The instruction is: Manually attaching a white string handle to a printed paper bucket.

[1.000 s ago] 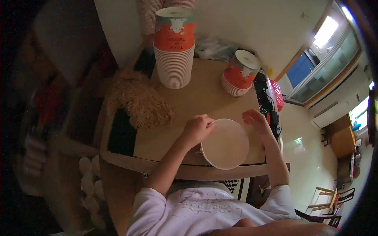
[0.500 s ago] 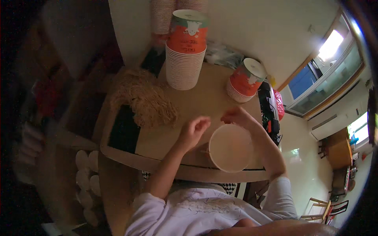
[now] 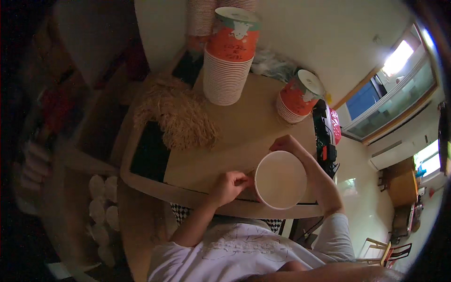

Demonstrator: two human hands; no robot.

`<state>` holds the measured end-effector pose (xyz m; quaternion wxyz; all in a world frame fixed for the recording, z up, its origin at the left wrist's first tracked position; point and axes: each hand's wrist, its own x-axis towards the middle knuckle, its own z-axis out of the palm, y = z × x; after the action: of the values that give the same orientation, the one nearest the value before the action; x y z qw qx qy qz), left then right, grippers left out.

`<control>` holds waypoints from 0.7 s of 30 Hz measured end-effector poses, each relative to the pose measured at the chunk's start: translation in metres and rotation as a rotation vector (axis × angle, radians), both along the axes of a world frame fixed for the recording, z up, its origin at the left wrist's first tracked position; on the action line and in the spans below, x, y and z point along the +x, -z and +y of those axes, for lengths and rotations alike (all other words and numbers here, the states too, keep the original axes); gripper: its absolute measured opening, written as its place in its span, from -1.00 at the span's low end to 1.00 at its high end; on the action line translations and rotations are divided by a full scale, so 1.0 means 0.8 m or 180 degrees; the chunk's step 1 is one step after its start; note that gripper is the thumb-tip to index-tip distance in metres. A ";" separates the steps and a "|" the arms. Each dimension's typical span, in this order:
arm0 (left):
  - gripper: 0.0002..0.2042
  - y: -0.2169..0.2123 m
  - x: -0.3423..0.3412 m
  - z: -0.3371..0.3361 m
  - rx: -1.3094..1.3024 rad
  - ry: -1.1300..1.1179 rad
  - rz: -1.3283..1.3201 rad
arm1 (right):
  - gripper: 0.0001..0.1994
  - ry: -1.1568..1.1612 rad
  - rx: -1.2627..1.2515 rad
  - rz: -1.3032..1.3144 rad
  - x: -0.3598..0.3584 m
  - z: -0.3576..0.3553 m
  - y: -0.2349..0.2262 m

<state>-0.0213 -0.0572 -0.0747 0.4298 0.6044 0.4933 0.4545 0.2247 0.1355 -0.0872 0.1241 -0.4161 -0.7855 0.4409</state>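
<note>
A large paper bucket (image 3: 280, 181) with a pale inside and white rim stands at the table's near edge, its mouth toward me. My right hand (image 3: 288, 144) curls round its far side, and the fingertips are partly hidden behind the rim. At the bucket's left wall, my left hand (image 3: 231, 187) is closed in a pinch, fingertips against or very near the wall. What it pinches is too small to make out. A tangled heap of tan cords (image 3: 181, 117) lies farther left on the table.
A tall stack of orange and green paper buckets (image 3: 230, 54) stands upside down at the back; a shorter stack (image 3: 300, 96) is to its right. Clear plastic bags (image 3: 272, 65) lie between them by the wall. A black and red case (image 3: 327, 136) borders the table's right side.
My left hand has come right and down to the bucket's left wall. My right hand has lowered behind the rim. The whole view has shifted slightly.
</note>
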 end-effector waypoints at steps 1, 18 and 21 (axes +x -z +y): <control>-0.91 -0.001 0.002 -0.002 -0.0009 0.0010 0.0004 | -0.87 0.0010 -0.0009 0.0004 0.001 -0.001 0.003; -0.60 -0.043 0.029 0.009 0.0734 -0.0151 0.0791 | -0.91 0.0597 0.0154 0.0000 0.023 -0.025 -0.070; -0.51 -0.039 0.021 0.003 0.1507 0.0083 0.0904 | -0.84 0.0998 -0.1487 0.1331 0.018 -0.042 -0.108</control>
<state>-0.0044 -0.0546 -0.0433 0.2089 0.7521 0.4207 0.4623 0.2389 0.1022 -0.0011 0.2499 -0.4495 -0.5475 0.6600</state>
